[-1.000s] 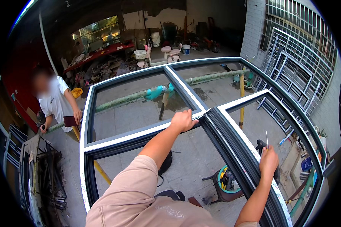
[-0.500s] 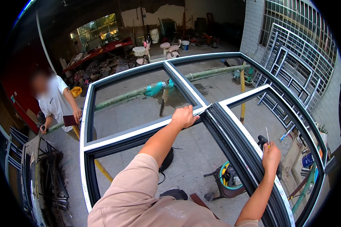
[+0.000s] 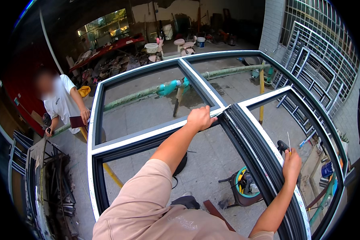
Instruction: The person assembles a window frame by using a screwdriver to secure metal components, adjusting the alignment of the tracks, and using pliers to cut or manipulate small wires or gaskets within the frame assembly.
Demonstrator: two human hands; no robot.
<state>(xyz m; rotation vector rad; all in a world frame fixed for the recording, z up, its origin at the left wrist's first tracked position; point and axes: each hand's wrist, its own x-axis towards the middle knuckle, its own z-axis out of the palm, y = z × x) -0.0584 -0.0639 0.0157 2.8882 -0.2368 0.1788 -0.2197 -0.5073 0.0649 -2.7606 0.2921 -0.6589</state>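
A large window frame [image 3: 156, 135], white-edged with dark grooved inner sides, stretches in front of me on supports. My left hand [image 3: 201, 118] is closed over its middle crossbar, close to the joint with the thick dark upright profile [image 3: 250, 140]. Over on the right side, my right hand [image 3: 292, 164] is closed round a screwdriver [image 3: 290, 151], whose yellow handle partly shows and whose thin shaft points up. A black, rounded tool [image 3: 283, 146] shows beside that hand; I cannot tell whether the hand holds it too.
At the left edge of the frame stands a person [image 3: 62, 102] in a white shirt, holding a dark red object. A green pole [image 3: 140, 98] runs under the frame. Below it sits a teal-rimmed tool bucket [image 3: 246, 182]. Metal grilles [image 3: 312, 76] lean by the right wall.
The whole view has shifted slightly, so the frame appears a little further right. Both hands keep their hold, with little visible movement against the frame.
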